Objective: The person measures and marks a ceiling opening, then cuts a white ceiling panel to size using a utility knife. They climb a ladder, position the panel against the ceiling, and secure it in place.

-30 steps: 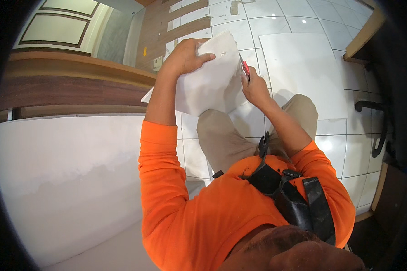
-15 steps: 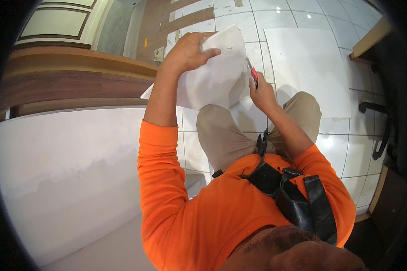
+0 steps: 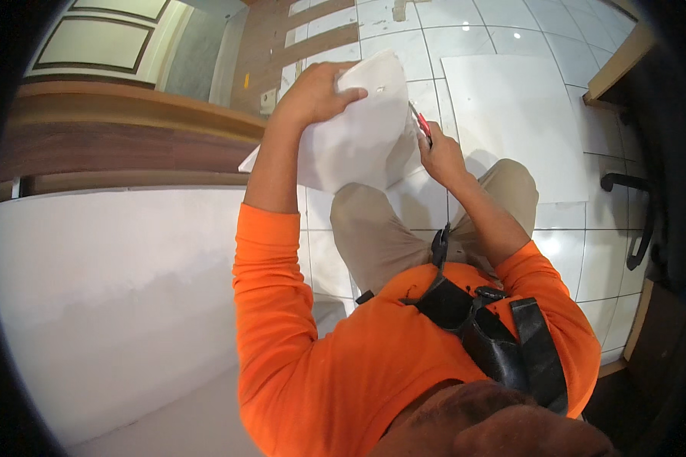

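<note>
My left hand [image 3: 320, 95] grips the upper left part of a stiff white sheet [image 3: 362, 141], its thumb lying across the front face. The sheet leans tilted above my knees, with a small torn or pale spot near its upper part. In my right hand [image 3: 440, 156] is a slim utility knife [image 3: 424, 125] with a red and black grip, its thin metal end pointing up and left. That end lies at the sheet's right edge; whether it touches cannot be made out. The fingers on the sheet's far side are hidden.
Another flat white sheet [image 3: 511, 122] lies on the tiled floor [image 3: 564, 251] to the right. A wooden ledge [image 3: 129, 145] and a white panel [image 3: 114, 282] run along the left. A black chair base [image 3: 625, 181] and a wooden furniture edge [image 3: 621, 65] stand at the right.
The knife and my right hand have shifted slightly left along the sheet's right edge. My left hand keeps its grip. The whole view has tilted a little.
</note>
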`<state>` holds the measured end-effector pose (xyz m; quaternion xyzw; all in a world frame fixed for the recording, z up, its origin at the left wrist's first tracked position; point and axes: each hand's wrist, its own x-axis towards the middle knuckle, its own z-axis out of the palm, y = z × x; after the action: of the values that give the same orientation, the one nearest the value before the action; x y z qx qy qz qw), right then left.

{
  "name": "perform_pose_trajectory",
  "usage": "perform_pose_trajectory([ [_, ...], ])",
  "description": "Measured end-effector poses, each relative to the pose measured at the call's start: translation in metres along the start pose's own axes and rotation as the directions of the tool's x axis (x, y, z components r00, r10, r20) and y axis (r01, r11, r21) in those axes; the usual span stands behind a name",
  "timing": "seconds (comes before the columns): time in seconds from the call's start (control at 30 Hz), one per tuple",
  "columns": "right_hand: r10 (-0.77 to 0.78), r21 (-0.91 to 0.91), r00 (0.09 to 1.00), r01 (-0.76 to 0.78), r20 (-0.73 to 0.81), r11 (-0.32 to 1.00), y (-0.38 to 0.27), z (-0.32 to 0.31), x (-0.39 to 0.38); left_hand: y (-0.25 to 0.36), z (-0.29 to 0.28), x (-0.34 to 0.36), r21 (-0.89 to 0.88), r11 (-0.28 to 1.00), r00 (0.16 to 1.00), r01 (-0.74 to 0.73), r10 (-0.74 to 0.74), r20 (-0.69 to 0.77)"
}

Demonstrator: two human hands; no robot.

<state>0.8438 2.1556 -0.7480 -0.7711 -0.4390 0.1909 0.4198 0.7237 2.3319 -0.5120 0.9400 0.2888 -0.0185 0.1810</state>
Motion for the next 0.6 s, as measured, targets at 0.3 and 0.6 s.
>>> perform_pose_trajectory([
  [0.3,-0.035,-0.083,0.999,0.036,0.009,0.996,0.021,0.012,-0.005,-0.001,0.006,-0.008,-0.021,0.999,1.000,0.027,-0.027,0.004],
  [0.6,0.062,-0.169,0.985,-0.034,0.162,0.985,0.073,0.026,-0.005,-0.005,-0.003,0.018,-0.079,0.996,0.999,0.032,-0.028,0.045],
])
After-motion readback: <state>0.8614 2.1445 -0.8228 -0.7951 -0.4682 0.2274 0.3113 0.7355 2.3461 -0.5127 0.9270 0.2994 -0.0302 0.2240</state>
